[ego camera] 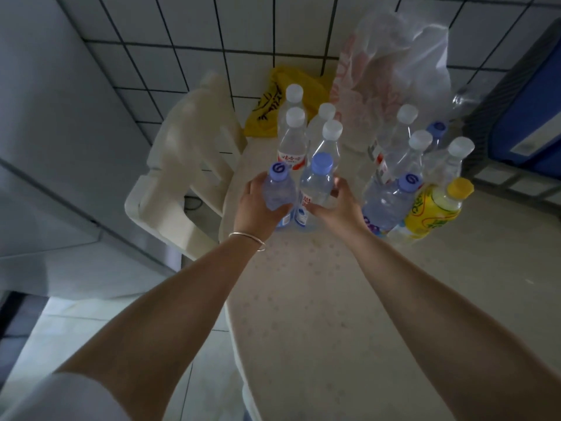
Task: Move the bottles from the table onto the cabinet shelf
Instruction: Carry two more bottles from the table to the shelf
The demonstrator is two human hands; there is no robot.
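**Supervisor:** Where did I have the hands, and what worried you?

**Operator:** I had both of them on bottles at the table's point(318, 299) left edge. My left hand point(258, 205) was curled round the bottle with the marked blue cap point(277, 186), and my right hand point(340, 202) was wrapped round the plain blue-capped bottle point(315, 180) just beside it. Whether either was lifted clear of the table, I could not tell.

**Supervisor:** So what was the risk?

**Operator:** Crowding, mostly. The two bottles I held were touching or nearly so, and the white-capped bottles point(293, 138) stood right behind them. Had I pulled up carelessly, I judged a knuckle or a bottle base could have clipped one and toppled it into the rest.

**Supervisor:** And the edge?

**Operator:** That was my other concern. Anything knocked leftward could have gone over the edge toward the plastic chair point(188, 165) and the floor.

**Supervisor:** The right-hand group?

**Operator:** The yellow bottle point(437, 208) and its neighbours stood near my right wrist; a wide swing could have brushed them. The cabinet shelf was not in view, so I could not judge the carry.
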